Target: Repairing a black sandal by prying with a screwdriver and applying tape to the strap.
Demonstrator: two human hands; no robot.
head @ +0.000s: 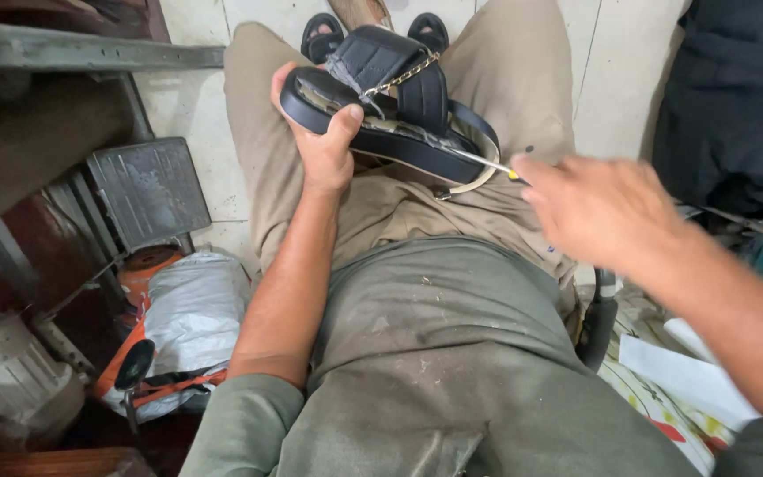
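My left hand [324,141] grips the front end of a black platform sandal [381,110] held over my lap, thumb on its upper edge. The sandal has a wide black strap with a gold chain [399,78] and a thin heel strap hanging at the right. My right hand [598,208] is closed around a thin metal tool with a yellow handle [487,162]; its tip lies against the sandal's heel end, between sole and insole. The tool's handle is mostly hidden inside the fingers.
A metal bench frame and a ribbed pedal [147,190] stand at the left, with a grey and orange bag [183,322] on the floor below. Dark cloth [735,97] hangs at the right. Paper and patterned fabric [673,389] lie at the lower right.
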